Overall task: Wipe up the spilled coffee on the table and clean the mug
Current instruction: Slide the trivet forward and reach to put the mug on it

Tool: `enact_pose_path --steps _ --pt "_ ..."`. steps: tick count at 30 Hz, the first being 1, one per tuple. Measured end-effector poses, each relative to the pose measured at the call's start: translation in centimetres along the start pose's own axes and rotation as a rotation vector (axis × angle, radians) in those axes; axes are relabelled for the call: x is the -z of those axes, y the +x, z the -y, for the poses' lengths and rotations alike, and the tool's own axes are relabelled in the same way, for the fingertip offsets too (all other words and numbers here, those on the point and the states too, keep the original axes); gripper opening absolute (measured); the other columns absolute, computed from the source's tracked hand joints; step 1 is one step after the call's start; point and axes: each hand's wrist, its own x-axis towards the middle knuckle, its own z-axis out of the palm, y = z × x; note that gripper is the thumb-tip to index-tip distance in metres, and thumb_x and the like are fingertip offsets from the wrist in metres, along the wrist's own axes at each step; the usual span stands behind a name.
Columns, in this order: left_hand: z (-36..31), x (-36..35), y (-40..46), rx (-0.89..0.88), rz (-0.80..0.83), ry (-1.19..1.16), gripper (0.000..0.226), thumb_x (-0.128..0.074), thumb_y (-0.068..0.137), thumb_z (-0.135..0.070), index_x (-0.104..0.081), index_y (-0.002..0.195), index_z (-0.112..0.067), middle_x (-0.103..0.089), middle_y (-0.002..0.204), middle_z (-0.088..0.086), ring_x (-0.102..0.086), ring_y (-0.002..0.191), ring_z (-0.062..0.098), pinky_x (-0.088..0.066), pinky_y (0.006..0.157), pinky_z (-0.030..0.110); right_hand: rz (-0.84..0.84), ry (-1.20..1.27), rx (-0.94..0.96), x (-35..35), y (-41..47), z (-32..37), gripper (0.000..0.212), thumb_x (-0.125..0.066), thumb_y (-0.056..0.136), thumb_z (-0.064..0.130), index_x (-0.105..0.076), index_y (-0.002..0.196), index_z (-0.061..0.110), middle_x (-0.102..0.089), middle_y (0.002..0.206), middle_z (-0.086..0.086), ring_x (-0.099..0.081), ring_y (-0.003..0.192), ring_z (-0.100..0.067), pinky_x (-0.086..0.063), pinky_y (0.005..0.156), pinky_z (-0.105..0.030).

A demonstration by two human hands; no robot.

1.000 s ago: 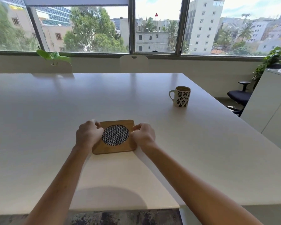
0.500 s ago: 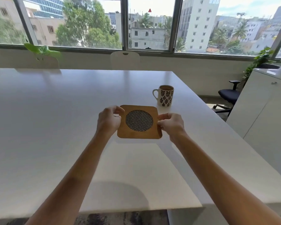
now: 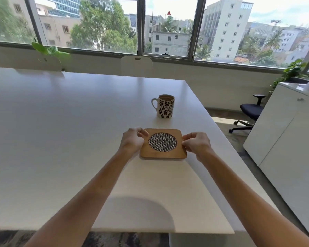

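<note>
A white mug (image 3: 165, 106) with a black leaf pattern stands upright on the white table (image 3: 61, 131), brown coffee inside, handle to the left. Just in front of it lies a square wooden trivet (image 3: 163, 143) with a round woven centre. My left hand (image 3: 133, 141) pinches the trivet's left edge and my right hand (image 3: 196, 144) pinches its right edge. The trivet rests flat on the table or just above it; I cannot tell which. No spill shows on the tabletop.
The table's right edge runs close past the mug and my right arm. A white cabinet (image 3: 289, 139) and a black office chair (image 3: 250, 113) stand to the right. White chairs (image 3: 136, 65) and a leafy plant (image 3: 50, 50) sit beyond the far edge under the windows.
Both hands have carried the trivet forward and to the right across the table, ending just in front of the mug. The mug has stayed where it was.
</note>
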Motion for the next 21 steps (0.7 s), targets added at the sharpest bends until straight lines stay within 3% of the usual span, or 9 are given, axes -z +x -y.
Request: enact_pose_path --steps 7,13,16,21 --pt "-0.3 -1.8 -0.3 0.009 -0.007 0.125 0.033 -0.054 0.077 0.006 -0.070 0.086 -0.021 -0.066 0.097 0.007 -0.062 0.094 0.021 -0.048 0.078 0.025 0.048 -0.068 0.028 0.9 1.0 -1.7 0.024 -0.064 0.068 -0.006 -0.065 0.064 0.018 -0.069 0.085 -0.013 -0.067 0.085 -0.030 -0.057 0.081 -0.045" --pt "-0.6 -2.2 -0.6 -0.019 -0.043 0.208 0.032 -0.053 0.077 0.006 -0.071 0.086 -0.019 -0.067 0.096 0.007 -0.063 0.090 0.024 -0.051 0.086 0.033 0.057 -0.102 0.094 0.8 1.4 -2.4 0.025 -0.065 0.067 -0.005 -0.066 0.065 0.020 -0.069 0.085 -0.009 -0.067 0.085 -0.027 -0.057 0.081 -0.042" --pt "-0.6 -2.2 -0.5 -0.019 -0.039 0.222 0.029 -0.055 0.078 0.004 -0.071 0.085 -0.019 -0.069 0.094 0.006 -0.064 0.090 0.024 -0.051 0.087 0.034 0.053 -0.174 0.150 0.9 1.5 -2.6 0.024 -0.063 0.067 -0.004 -0.069 0.071 0.019 -0.069 0.085 -0.005 -0.065 0.086 -0.022 -0.055 0.081 -0.034" --pt "-0.6 -2.0 0.5 0.000 0.013 0.245 0.030 -0.056 0.076 0.004 -0.070 0.089 -0.019 -0.067 0.091 0.002 -0.062 0.091 0.019 -0.049 0.080 0.026 0.102 -0.287 0.205 1.2 2.0 -2.5 0.020 -0.065 0.070 0.000 -0.072 0.082 0.014 -0.067 0.082 -0.001 -0.062 0.084 -0.019 -0.050 0.073 -0.026"
